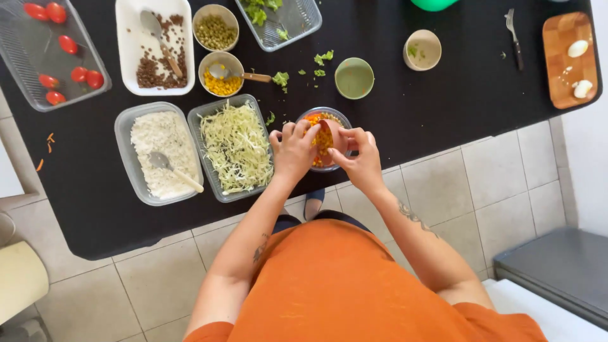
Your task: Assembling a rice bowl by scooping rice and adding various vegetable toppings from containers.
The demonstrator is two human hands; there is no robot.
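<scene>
Both hands meet over a small clear bowl of orange and yellow salad at the black table's near edge. Left hand, fingers curled, and right hand together pinch a small orange piece; what it is cannot be made out. Their fingers hide much of the bowl. Just left sits a clear tub of shredded cabbage.

Both hands, left and right, meeting over a clear bowl of orange and yellow filling, black surface, shredded cabbage tray just beside
</scene>
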